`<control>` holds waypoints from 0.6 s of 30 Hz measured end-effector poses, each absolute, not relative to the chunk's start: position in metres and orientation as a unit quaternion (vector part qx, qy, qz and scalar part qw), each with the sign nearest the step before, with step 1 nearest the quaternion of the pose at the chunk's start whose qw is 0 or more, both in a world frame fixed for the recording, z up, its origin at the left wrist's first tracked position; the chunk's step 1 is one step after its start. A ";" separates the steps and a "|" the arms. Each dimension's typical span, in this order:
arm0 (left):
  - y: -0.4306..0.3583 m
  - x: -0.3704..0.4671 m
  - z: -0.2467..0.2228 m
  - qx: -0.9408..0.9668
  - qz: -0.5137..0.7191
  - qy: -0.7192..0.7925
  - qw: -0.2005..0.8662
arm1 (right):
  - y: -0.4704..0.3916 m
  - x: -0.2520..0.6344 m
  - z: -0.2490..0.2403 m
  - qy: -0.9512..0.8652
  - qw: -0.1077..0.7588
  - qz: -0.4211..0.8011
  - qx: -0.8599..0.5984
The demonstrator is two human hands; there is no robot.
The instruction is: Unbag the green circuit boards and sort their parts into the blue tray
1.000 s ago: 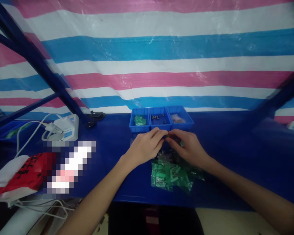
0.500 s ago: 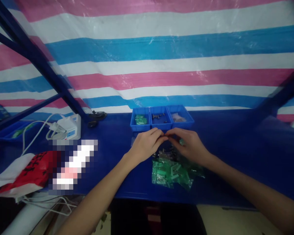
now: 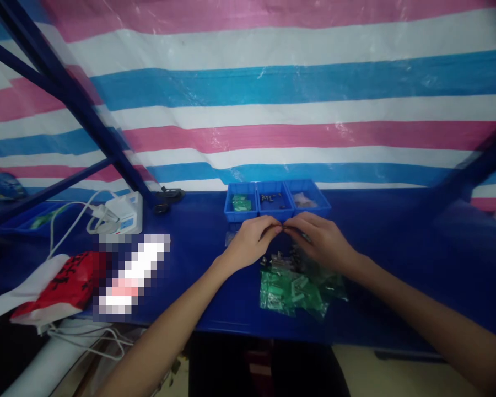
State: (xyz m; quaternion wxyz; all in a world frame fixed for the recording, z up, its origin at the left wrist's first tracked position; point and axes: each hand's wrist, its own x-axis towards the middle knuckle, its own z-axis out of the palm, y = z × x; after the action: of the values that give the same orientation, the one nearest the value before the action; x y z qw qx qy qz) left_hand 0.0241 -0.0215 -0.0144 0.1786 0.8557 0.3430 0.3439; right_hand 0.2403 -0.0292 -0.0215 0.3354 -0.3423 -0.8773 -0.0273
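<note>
My left hand and my right hand meet fingertip to fingertip above the blue table, in front of three joined blue bins. Both are closed in a pinch; whatever lies between the fingertips is too small to make out. Below the hands is a heap of green plastic bags with pale pieces inside. Small dark metal parts lie just behind the bags, partly covered by my right hand. The left bin holds green bags, the middle bin small metal parts, the right bin a pale clear bag.
On the left stand a white power strip with cables and a red and white bag. A black object lies near the frame post. Behind the blue table hangs a striped plastic sheet.
The view has shifted slightly, so most things appear a little further right. My hands stay pinched together at the fingertips, with only a small finger movement.
</note>
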 end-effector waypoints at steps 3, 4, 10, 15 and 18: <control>-0.022 0.023 -0.019 0.853 0.340 0.374 0.126 | -0.008 0.237 -0.016 -0.868 0.330 -0.067 -0.364; -0.021 0.023 -0.020 0.857 0.330 0.383 0.101 | 0.003 0.235 -0.014 -0.865 0.327 -0.083 -0.372; -0.014 0.009 -0.020 0.863 0.289 0.415 -0.007 | 0.034 0.231 -0.004 -0.853 0.311 -0.114 -0.403; -0.007 -0.003 -0.018 0.871 0.239 0.425 -0.058 | -0.008 0.239 -0.013 -0.875 0.301 -0.041 -0.376; -0.006 -0.003 -0.020 0.879 0.208 0.425 -0.065 | -0.023 0.242 -0.022 -0.887 0.276 0.001 -0.371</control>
State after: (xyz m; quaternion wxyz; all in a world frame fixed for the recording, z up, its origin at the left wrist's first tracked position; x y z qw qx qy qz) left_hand -0.0032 -0.0056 -0.0197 -0.0653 0.8786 0.4249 0.2079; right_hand 0.2419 -0.0229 -0.0219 0.2765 -0.3705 -0.8867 0.0014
